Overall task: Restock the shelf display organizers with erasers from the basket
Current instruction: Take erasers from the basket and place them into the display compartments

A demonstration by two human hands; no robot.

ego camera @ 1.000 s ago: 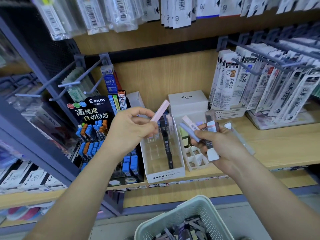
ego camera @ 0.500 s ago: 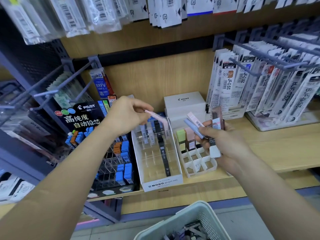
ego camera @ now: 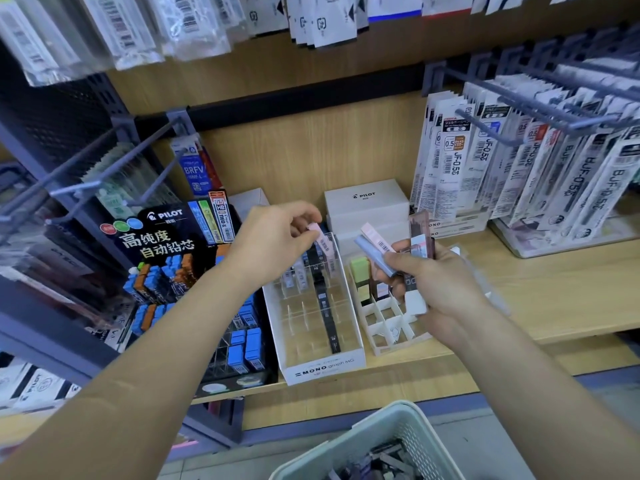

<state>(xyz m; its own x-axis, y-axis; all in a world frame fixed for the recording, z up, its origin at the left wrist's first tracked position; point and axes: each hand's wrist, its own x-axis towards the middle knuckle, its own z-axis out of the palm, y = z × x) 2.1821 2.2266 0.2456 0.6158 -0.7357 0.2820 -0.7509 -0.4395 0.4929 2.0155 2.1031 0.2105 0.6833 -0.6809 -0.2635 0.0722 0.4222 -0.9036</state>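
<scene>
Your left hand (ego camera: 273, 240) pinches a pink eraser (ego camera: 324, 242) by its top end, tipped down over the back row of the MONO organizer (ego camera: 322, 370) right under it. Your right hand (ego camera: 440, 285), a bit apart off to the side, grips a bunch of erasers (ego camera: 374, 254) above the white grid organizer (ego camera: 393, 332). The basket (ego camera: 412, 434) sits below both hands, closer to you.

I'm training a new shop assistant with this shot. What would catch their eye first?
Centre frame, the left hand pinches a slim pink eraser stick over the back of the clear plastic MONO divider tray. Beside it, the right hand grips a fan of pastel eraser sticks. Far left, the black PILOT lead display with blue cases stands out.
</scene>
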